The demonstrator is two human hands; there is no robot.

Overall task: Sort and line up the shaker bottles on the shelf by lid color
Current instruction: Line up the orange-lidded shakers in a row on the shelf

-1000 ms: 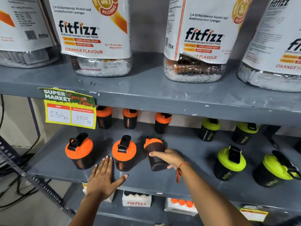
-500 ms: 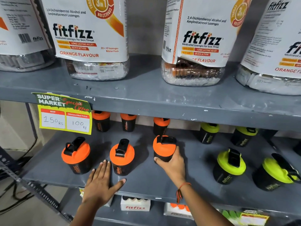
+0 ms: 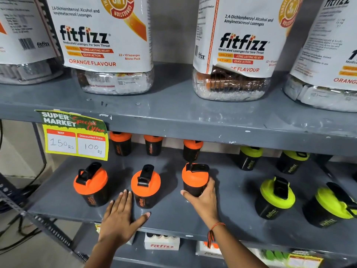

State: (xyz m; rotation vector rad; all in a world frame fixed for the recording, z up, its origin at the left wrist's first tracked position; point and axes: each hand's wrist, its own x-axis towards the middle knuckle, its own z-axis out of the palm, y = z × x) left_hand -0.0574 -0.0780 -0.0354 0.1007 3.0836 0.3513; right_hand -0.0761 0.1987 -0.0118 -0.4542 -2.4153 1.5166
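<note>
Black shaker bottles stand on the grey middle shelf (image 3: 173,215). Three orange-lidded ones form the front row on the left: one (image 3: 90,183), a second (image 3: 145,185), and a third (image 3: 194,177) standing upright with my right hand (image 3: 202,200) wrapped around its lower body. My left hand (image 3: 119,219) lies flat on the shelf, fingers spread, in front of the second bottle. Three more orange-lidded bottles (image 3: 152,144) line the back. Green-lidded bottles stand on the right, two in front (image 3: 276,196) and two behind (image 3: 250,157).
Large lozenge jars (image 3: 108,45) fill the upper shelf, whose front edge overhangs the back row. A yellow price tag (image 3: 75,136) hangs at the left. Small boxes (image 3: 161,243) sit on the shelf below. Cables and a slotted metal strut lie at the far left.
The third orange-lidded bottle was tilted on its side in my right hand; it has been turned upright and set in line with the other two. My left hand stayed flat.
</note>
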